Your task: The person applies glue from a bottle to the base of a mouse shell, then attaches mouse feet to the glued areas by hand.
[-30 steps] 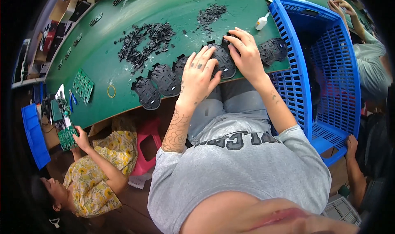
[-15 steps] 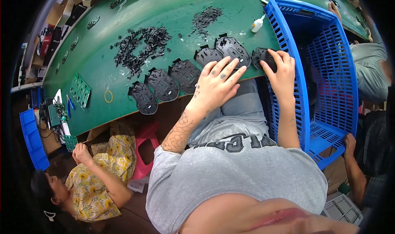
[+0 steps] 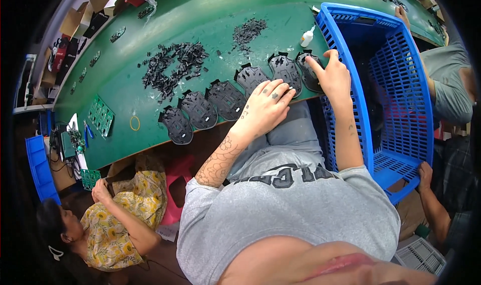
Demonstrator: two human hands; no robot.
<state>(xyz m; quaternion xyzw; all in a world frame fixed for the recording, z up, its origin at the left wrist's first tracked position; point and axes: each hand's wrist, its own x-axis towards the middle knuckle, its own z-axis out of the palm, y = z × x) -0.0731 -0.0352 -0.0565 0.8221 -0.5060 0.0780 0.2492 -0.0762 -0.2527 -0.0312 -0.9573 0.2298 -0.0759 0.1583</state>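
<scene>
A row of black plastic shells shaped like computer-mouse bases lies along the near edge of the green table. My left hand (image 3: 269,103) rests with its fingers stretched over the near ends of the middle shell (image 3: 250,79) and the shell beside it (image 3: 284,70). My right hand (image 3: 331,77) is over the rightmost shell (image 3: 310,77), thumb and index finger spread apart, the thumb near its far end. Its other fingers are partly hidden. Further left lie three more shells, among them the leftmost shell (image 3: 175,124).
Heaps of small black parts (image 3: 173,67) and smaller pieces (image 3: 248,32) lie beyond the shells. A white bottle (image 3: 307,37) stands near a large blue crate (image 3: 368,109) on my right. Green circuit boards (image 3: 100,115) lie left. A person (image 3: 123,215) sits at left; others are at right.
The rightmost shell now lies in line with the row, and my right hand has loosened, its thumb and index finger spreading. My left hand has shifted slightly nearer. The view has tilted a little.
</scene>
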